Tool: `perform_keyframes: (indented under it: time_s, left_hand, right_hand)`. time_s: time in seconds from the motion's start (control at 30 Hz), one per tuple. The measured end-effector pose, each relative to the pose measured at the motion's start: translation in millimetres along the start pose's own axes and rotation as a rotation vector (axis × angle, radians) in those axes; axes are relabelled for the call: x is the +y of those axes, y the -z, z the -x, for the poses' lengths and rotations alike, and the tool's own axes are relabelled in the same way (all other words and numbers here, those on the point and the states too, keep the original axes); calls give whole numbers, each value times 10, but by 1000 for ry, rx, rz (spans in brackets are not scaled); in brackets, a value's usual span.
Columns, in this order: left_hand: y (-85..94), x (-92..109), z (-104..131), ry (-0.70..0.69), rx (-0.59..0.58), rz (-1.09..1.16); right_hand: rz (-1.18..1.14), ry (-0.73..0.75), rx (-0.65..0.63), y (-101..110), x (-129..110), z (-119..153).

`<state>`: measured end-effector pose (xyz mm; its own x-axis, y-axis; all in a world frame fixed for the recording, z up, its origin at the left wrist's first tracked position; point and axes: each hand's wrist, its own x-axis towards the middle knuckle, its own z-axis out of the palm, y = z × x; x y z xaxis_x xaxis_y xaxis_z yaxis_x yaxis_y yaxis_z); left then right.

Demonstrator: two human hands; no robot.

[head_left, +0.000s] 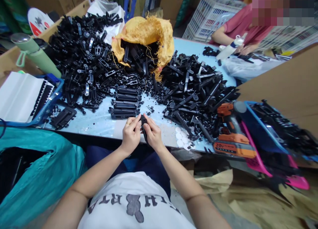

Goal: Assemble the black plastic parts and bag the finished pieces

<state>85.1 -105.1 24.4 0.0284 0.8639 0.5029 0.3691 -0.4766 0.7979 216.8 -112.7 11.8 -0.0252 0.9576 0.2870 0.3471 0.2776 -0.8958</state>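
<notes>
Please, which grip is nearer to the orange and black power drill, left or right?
Right. The right grip is to the left of the drill, apart from it; the left grip is farther left.

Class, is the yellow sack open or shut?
Open: the yellow sack gapes, and black parts show inside its frayed mouth.

Black part [143, 123]: we see it slim, elongated.
Part's pose: we hold it pointing away.
Part's place: right of the stack [125, 104], nearer us.
</notes>
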Motion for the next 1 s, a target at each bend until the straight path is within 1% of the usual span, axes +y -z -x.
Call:
perform_keyframes:
  time_s: [0.03,0.07,0.17,0.27,0.3,0.37,0.43,0.47,0.5,0.53,0.57,0.6,0.63,0.7,0.73,0.77,0.8,0.83,0.9,0.97,1.0]
  left_hand:
    - [-15,7,17,-8,27,-3]
    - [-10,6,19,-21,26,-5]
    - [78,-35,-38,-81,-76,4]
    - [130,-115,-84,-91,-169,31]
    - [117,-149,-70,-68,-169,33]
    - [56,-223,15,48,-122,25]
    - [-5,-295,149,228,-63,-2]
    - [-19,-325,217,301,-43,-38]
    - [-17,-347,274,336,-37,-98]
    - [0,-360,315,325,-53,-185]
    - [27,-366,334,265,-96,-287]
    - [59,-364,329,163,-175,-387]
    - [87,-358,303,38,-289,-466]
    - [118,-342,207,-202,-566,-548]
    - [117,-334,149,-287,-685,-569]
    - [108,-327,93,-337,-770,-594]
    - [94,-320,45,-352,-817,-628]
    - [81,-315,8,-344,-830,-666]
    - [63,-307,-30,-301,-804,-732]
    - [59,-312,-28,-264,-761,-768]
    - [57,-321,-19,-248,-747,-780]
  right_hand:
    - [-6,1,34,-47,-1,28]
    - [-9,7,44,-80,5,54]
    - [-19,19,28,-118,53,117]
    - [-29,11,29,-140,115,139]
    - [-26,3,17,-146,135,124]
    - [35,-4,-92,-129,171,36]
    - [204,-23,-212,-36,202,-146]
    - [330,-46,-224,45,215,-272]
    - [475,-82,-190,147,229,-416]
    - [622,-133,-113,262,245,-575]
    - [757,-195,-14,384,263,-742]
    - [871,-260,78,502,285,-910]
    - [960,-326,150,608,311,-1072]
    - [1061,-450,238,769,372,-1361]
    - [1080,-502,256,823,402,-1477]
    - [1083,-543,265,861,428,-1571]
    - [1071,-575,275,890,447,-1639]
    - [1046,-600,296,912,459,-1679]
    - [965,-618,389,953,456,-1672]
    - [835,-566,481,993,423,-1542]
    - [754,-502,488,1013,399,-1431]
